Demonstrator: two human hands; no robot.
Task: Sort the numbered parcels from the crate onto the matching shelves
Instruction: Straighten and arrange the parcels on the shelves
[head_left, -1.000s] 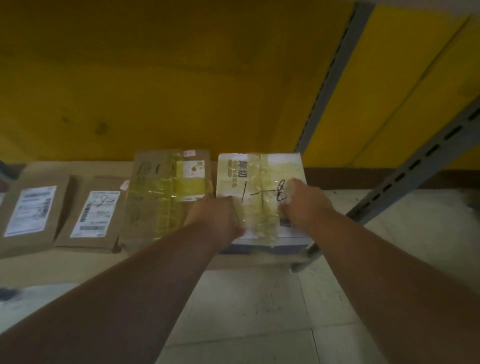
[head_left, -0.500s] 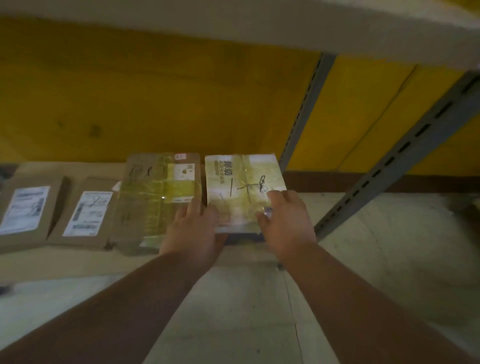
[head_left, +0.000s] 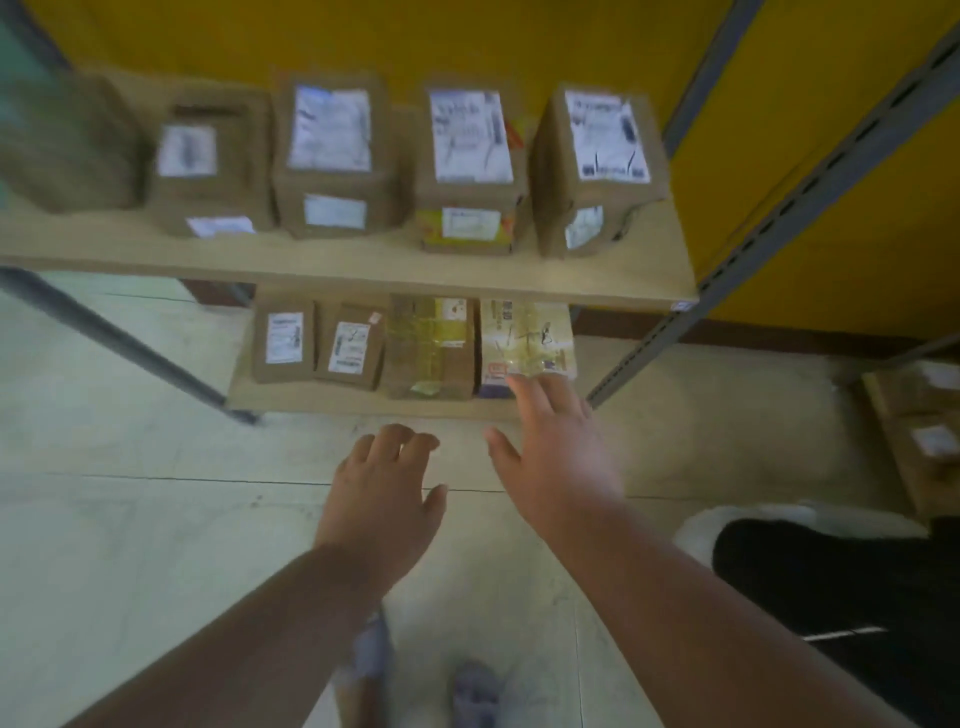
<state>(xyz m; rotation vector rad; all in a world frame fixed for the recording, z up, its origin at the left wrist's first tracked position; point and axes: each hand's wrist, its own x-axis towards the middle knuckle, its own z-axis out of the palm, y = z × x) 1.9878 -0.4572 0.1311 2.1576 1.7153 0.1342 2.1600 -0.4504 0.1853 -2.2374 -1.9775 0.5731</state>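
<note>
While both hands hang empty, left hand (head_left: 382, 499) and right hand (head_left: 558, 457) with fingers loose, four parcels lie on the lower shelf (head_left: 332, 400), the taped parcel (head_left: 524, 338) rightmost; upper shelf (head_left: 363, 267) holds five.

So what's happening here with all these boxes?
A person is shelving parcels. The white taped parcel sits at the right end of the lower shelf, beside three brown ones. Both hands are open and hold nothing: the right hand near that parcel's front, the left hand over the floor.
</note>
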